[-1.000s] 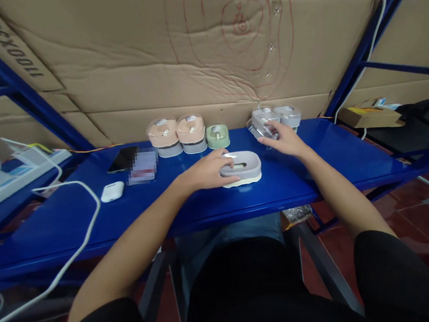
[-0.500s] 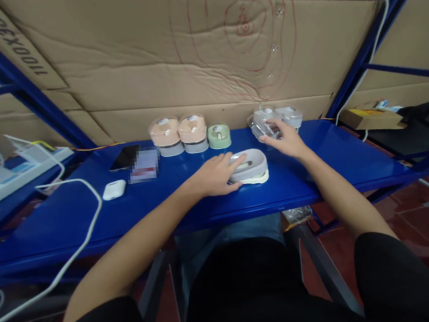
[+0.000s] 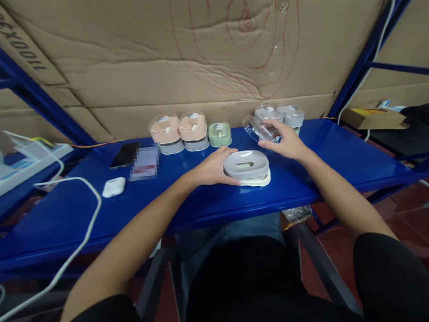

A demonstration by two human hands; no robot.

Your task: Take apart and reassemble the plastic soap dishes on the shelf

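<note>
Showing a smooth, glossy inside, the gray oval dish (image 3: 255, 170) has a rounded rim, a shallow hollow and a narrow round-ended slot in its floor. Under it sits a cream piece (image 3: 258, 182), whose wavy edge sticks out on the side nearest the person's body.

The dish lies at the fingers of the left hand (image 3: 215, 167), on the blue table (image 3: 189, 211), and nearer the body than the right hand (image 3: 285, 140). The left hand is curled around its left end, thumb on the near side and fingers behind. The dish's opening faces up, and its long axis runs sideways, from the left hand's grip toward the side of the right hand.

The right hand grips a clear plastic cover (image 3: 255, 128) between thumb and fingers. That cover is tilted, its long axis slanting from beyond the fingertips back toward the thumb.

Beyond the left hand stand two peach containers (image 3: 164, 129) with gray bases, and a green container (image 3: 220, 135) stands between the two hands' sides. Two gray containers (image 3: 291, 115) stand just behind the right hand. To the left of the left hand lie a dark phone (image 3: 124, 155) and a small white case (image 3: 113, 187).
</note>
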